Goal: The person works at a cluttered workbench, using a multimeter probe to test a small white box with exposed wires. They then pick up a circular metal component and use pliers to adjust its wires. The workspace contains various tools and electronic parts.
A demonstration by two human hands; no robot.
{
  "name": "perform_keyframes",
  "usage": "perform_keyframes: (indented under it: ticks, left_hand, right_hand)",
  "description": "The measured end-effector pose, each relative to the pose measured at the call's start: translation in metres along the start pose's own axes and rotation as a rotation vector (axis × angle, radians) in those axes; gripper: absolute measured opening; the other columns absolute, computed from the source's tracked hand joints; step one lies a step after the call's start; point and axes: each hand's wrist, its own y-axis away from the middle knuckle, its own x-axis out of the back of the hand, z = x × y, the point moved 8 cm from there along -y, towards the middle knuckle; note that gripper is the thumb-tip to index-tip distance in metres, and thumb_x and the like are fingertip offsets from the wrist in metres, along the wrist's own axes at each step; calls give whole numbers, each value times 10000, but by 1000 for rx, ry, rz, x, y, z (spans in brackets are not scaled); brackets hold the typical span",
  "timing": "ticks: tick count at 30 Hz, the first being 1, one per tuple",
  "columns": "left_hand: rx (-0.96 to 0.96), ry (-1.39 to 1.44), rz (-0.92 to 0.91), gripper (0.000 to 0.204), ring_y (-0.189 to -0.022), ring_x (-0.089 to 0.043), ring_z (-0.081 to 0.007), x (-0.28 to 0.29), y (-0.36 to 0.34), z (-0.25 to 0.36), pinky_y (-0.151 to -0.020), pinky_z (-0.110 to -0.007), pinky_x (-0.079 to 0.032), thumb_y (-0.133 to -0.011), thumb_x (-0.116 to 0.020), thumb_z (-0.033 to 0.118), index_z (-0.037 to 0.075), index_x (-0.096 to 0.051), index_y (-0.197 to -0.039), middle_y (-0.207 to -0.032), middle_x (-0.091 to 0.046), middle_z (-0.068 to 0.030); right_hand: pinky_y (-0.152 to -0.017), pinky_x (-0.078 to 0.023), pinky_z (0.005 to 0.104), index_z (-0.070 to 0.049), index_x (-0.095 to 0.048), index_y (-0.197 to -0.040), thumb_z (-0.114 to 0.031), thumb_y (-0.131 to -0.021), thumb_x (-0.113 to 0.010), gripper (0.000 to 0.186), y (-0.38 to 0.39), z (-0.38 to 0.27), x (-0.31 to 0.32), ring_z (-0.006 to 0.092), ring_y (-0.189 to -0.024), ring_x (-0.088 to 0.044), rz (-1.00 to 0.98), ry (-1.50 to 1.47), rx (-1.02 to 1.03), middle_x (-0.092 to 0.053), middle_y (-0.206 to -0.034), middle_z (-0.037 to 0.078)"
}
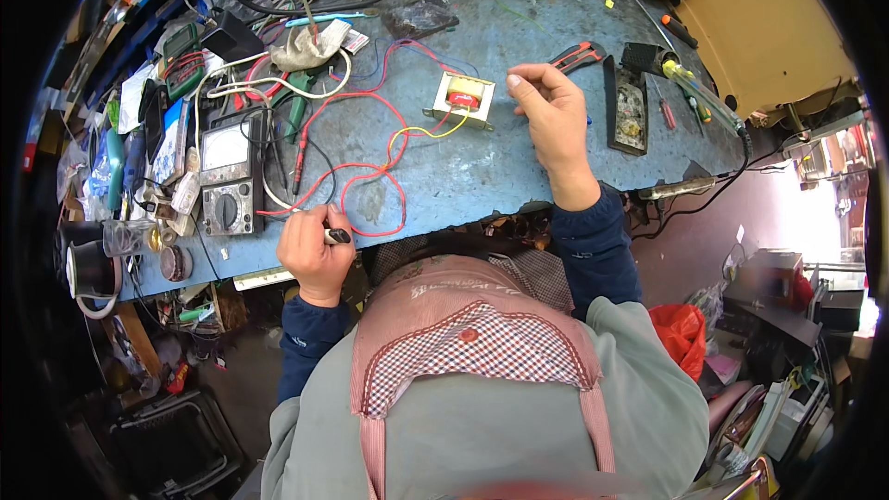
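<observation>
Near the bench's front edge, my left hand is closed around a slim pen-like object with a black-and-white end; the rest of it is hidden in the fist. A red wire passes just by its fingers. My right hand hovers over the bench with thumb and forefinger pinched together; whether anything thin is between them is too small to see. To its left sits a small transformer with a metal frame, yellow wrapping and a red band. Red, yellow and blue leads run from it across the bench.
An analog multimeter lies at left beside tangled cables and a red test probe. At right are a red-and-black cutter, a dark tray, a soldering iron and small screwdrivers. A cardboard box stands behind.
</observation>
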Motion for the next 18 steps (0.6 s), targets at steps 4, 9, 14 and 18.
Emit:
perform_keyframes:
  ticks: [4, 9, 14, 18]
  left_hand:
    - [-8, -18, -2, 138, -606, -577, -308, -1, 1, 0, -541, -429, -445, -840, -815, -27, 31, -702, -894, -719, -575, -107]
    - [6, -6, -15, 128, -614, -590, -307, -2, 0, 0, -550, -426, -459, -848, -815, -15, 33, -709, -901, -727, -594, -102]
    - [0, -26, -19, 119, -617, -596, -306, -2, 0, 0, -555, -424, -465, -854, -812, -10, 35, -712, -901, -728, -600, -102]
    - [1, -20, -12, 119, -615, -592, -305, -2, 1, 0, -553, -426, -462, -855, -811, -10, 37, -710, -896, -722, -592, -101]
  right_hand:
    - [-695, -526, 243, 10, -792, -1066, -89, -972, -816, 138, 0, -4, 2, 87, -887, -660, 28, 81, 85, -727, -1028, 32]
    - [-742, -566, 268, 4, -797, -1059, -43, -935, -832, 137, 6, -28, -8, 130, -947, -696, -39, 177, 222, -713, -1170, 87]
    - [-830, -578, 276, -5, -792, -1109, -22, -941, -825, 172, 10, -36, -15, 152, -1098, -693, -101, 261, 269, -701, -1277, 112]
    - [-967, -565, 344, -26, -802, -1159, -84, -935, -840, 234, 12, -40, -19, 226, -1204, -688, -140, 361, 313, -707, -1344, 139]
